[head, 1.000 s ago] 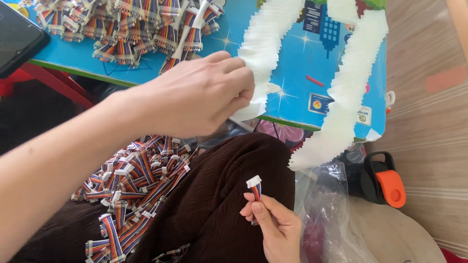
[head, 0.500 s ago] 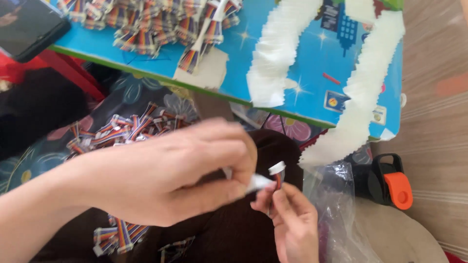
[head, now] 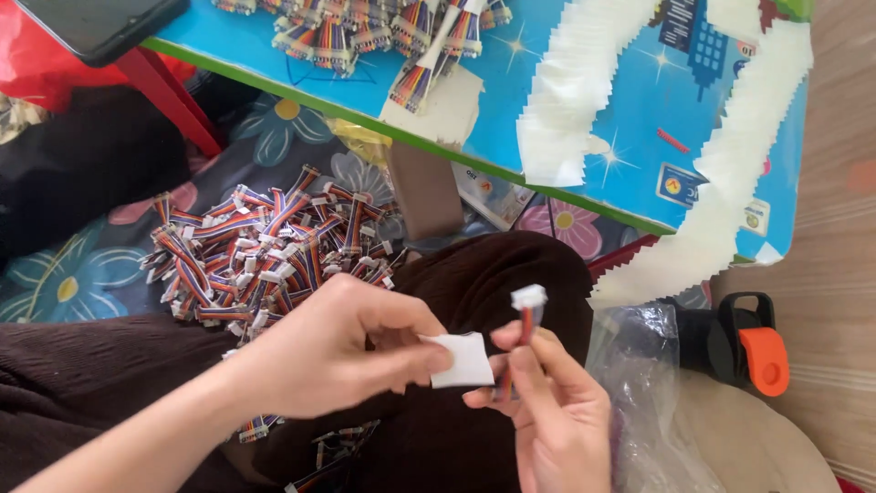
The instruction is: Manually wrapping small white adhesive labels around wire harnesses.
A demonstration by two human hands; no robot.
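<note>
L fingers (head: 415, 351) pinch white label (head: 465, 361) — beside cable (head: 526, 315).

a small white square label (head: 464, 360) is pinched in the left hand (head: 339, 351), just beside the right hand (head: 547, 411). two long strips of white labels (head: 570, 87) lie on the blue table (head: 630, 137). a dark screen of a phone (head: 96, 23) rests at the table's far left corner. a clear plastic bag (head: 639, 402) lies near the right hand.
</note>
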